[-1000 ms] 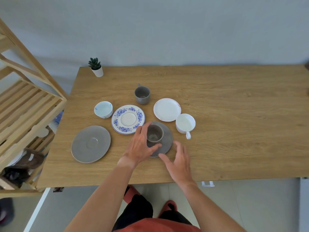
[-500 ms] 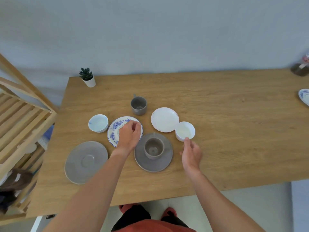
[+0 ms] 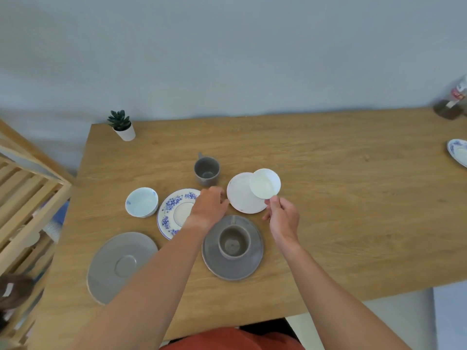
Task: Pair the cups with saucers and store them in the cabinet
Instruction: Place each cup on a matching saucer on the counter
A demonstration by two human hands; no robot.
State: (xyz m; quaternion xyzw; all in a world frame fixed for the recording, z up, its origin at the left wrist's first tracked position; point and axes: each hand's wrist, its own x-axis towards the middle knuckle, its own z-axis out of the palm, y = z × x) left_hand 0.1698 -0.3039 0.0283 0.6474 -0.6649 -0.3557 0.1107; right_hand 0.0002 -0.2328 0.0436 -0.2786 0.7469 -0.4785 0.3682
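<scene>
My right hand (image 3: 281, 218) holds the white cup (image 3: 264, 183) by its handle, lifted over the right edge of the white saucer (image 3: 241, 195). My left hand (image 3: 209, 207) rests with curled fingers at that saucer's left rim, over the blue-flowered saucer (image 3: 174, 210). One grey cup (image 3: 233, 242) sits on a grey saucer (image 3: 232, 266) near me. A second grey cup (image 3: 206, 170) stands alone farther back. A large grey saucer (image 3: 121, 263) lies at the front left. Left of the flowered saucer stands a white-and-blue cup (image 3: 141, 202).
A slatted wooden cabinet (image 3: 27, 198) stands at the left of the wooden table (image 3: 341, 210). A small potted plant (image 3: 121, 125) sits at the table's back left corner. At the far right are another blue-patterned plate (image 3: 458, 154) and a bottle (image 3: 452, 104).
My right hand has taken the white cup by its handle and lifted it over the white saucer. My left hand moved right from the flowered saucer to the white saucer's rim.
</scene>
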